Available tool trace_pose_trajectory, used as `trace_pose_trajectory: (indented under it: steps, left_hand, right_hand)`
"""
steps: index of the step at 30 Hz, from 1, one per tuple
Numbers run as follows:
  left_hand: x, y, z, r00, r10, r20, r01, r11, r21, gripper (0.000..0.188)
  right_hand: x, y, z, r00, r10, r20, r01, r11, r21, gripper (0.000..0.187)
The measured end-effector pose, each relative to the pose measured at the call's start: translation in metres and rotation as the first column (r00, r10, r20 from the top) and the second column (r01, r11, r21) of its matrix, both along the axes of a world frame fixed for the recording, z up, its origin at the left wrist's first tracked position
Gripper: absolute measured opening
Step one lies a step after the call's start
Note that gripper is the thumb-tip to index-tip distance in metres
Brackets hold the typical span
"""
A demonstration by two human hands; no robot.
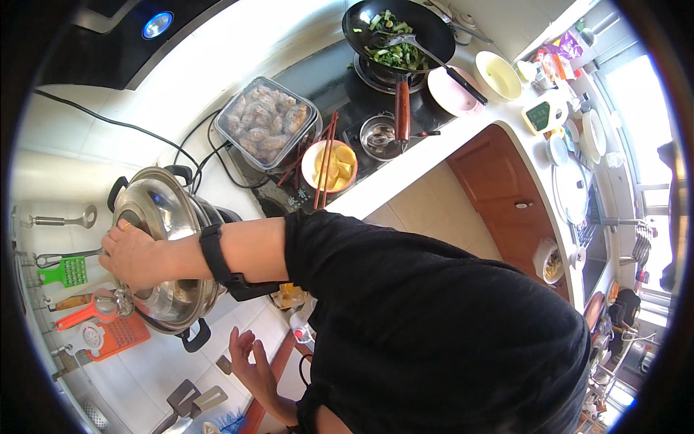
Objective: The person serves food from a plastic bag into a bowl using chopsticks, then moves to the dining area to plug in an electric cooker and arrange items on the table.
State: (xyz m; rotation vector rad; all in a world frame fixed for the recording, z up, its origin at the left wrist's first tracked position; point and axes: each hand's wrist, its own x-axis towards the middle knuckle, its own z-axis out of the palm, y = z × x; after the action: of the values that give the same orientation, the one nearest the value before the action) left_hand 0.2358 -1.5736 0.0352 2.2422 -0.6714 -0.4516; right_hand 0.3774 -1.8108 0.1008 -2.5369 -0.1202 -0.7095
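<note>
My right hand [134, 254] reaches across to the left, its fingers closed round the dark handle of a shiny domed pot lid [168, 201]. The lid is on a large metal pot [208, 215] with black side handles and is seen tilted. Below it, near the pot's lower side handle [195, 337], my left hand [254, 367] is raised, fingers loosely bent and apart, holding nothing. A black band wraps my right wrist. My right arm and black sleeve cover much of the middle.
On the black hob stand a wok [397, 36] of chopped greens with a spatula, a clear tub [266, 123] of brownish pieces, and a bowl [330, 165] of yellow chunks with chopsticks across it. Graters [65, 272] and utensils hang at left. A cable [137, 126] runs behind the pot.
</note>
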Motion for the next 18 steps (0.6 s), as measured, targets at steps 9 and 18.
trace_pose_trajectory:
  steps: [9,18]
  left_hand:
    - [0.007,-0.019,-0.027,0.986,-0.11,-0.125,0.109,0.994,-0.018,0.042]
    - [0.0,-0.132,-0.074,0.813,-0.53,-0.243,0.53,0.845,-0.069,0.04]
  right_hand:
    - [-0.159,-0.02,-0.047,0.927,0.211,0.31,-0.275,0.944,0.18,0.036]
    - [-0.401,-0.134,-0.216,0.624,0.01,-0.781,0.78,0.058,0.624,0.039]
